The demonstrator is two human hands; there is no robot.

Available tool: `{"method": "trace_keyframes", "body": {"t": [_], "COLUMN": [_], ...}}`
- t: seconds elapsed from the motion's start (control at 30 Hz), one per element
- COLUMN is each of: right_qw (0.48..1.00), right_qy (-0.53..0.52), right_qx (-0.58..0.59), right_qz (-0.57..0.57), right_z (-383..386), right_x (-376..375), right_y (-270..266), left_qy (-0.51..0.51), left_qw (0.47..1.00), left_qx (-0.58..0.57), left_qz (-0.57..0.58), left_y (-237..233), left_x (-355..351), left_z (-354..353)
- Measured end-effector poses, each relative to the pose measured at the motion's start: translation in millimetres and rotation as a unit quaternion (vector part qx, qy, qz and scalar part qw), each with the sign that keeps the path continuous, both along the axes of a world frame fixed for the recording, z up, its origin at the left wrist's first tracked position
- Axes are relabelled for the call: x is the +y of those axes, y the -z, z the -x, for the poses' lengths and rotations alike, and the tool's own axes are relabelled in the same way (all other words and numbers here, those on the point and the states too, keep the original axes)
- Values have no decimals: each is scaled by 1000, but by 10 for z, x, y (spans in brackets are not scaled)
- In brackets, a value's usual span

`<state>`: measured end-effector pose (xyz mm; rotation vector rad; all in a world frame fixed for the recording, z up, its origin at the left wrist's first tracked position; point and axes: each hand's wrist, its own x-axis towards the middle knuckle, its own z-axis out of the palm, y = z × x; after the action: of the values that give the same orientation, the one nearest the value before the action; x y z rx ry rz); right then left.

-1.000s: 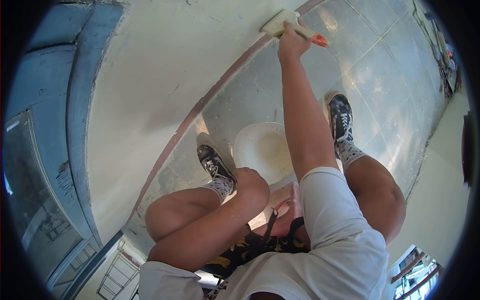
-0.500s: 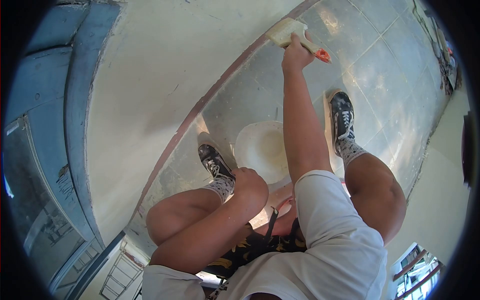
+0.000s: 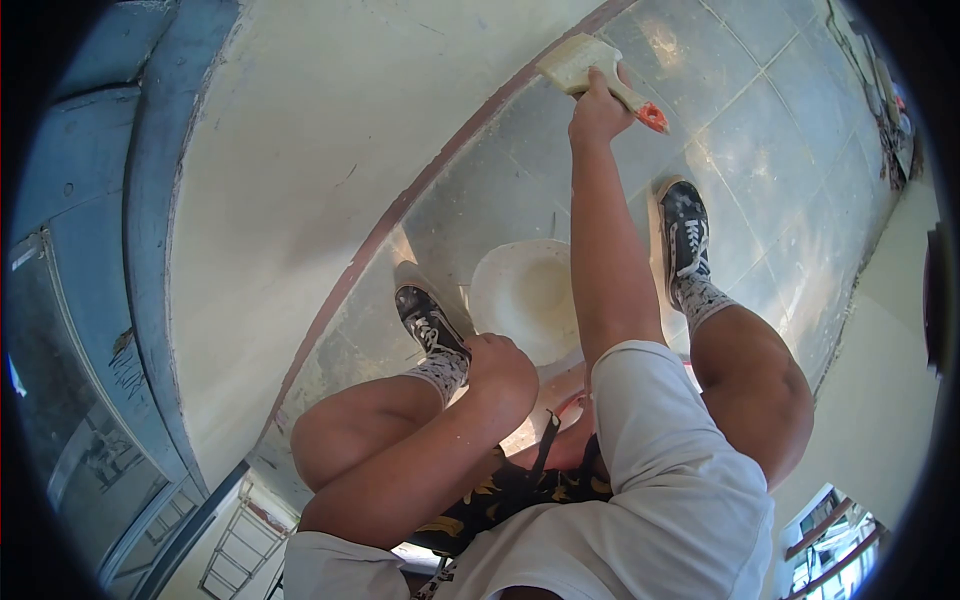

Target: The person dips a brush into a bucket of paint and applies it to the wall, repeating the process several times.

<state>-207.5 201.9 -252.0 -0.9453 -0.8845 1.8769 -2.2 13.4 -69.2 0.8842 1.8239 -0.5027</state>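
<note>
A wide paintbrush with a pale, paint-caked head and a red handle end is gripped in my right hand, arm stretched far forward. Its head lies close to the dark red strip at the foot of the wall. My left hand rests bent at the wrist beside my lower leg, above the patterned sock; its fingers are mostly hidden. Between my feet stands a round whitish bucket with pale contents, partly covered by my right forearm.
A pale cream wall rises on the left, next to a blue frame with glass. Grey floor tiles stretch to the right. My black shoes are on both sides of the bucket. A metal rack shows at lower left.
My right hand and the paintbrush have shifted slightly to the right, a little away from the wall's base. My left hand looks almost unmoved.
</note>
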Motion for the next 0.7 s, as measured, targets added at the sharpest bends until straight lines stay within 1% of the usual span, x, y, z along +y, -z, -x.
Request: {"method": "trace_keyframes", "body": {"t": [0.17, 0.23, 0.27, 0.33, 0.4, 0.47, 0.67, 0.7], "right_qw": [998, 999, 999, 997, 998, 1000, 999, 999], "right_qy": [-10, -35, -34, -3, 0, 3, -1, -1], "right_qx": [-27, 2, 0, 62, 49, 2, -31, -30], "right_qz": [-50, -9, -10, 42, 37, 11, -18, -17], "right_z": [175, 228, 189, 51, -13, 1, 92, 94], "right_x": [-123, -89, -57, 30, 81, 124, 79, 73], "right_y": [-21, -139, -190, -263, -191, -30, 101, 59], "left_qy": [8, 10, 11, 9, 6, 5, 8, 4], "left_qw": [1000, 1000, 1000, 1000, 1000, 1000, 1000, 1000], "left_qx": [-6, -9, -10, -4, 1, 8, -2, -7], "left_qz": [10, 5, 5, 0, -5, -10, -4, 0], "left_y": [42, 34, 26, 17, 32, 35, 30, 23], "left_x": [-19, -29, -32, -27, -43, -33, -20, -9], "left_z": [-19, -14, -11, 5, -18, -18, -3, -5]}}
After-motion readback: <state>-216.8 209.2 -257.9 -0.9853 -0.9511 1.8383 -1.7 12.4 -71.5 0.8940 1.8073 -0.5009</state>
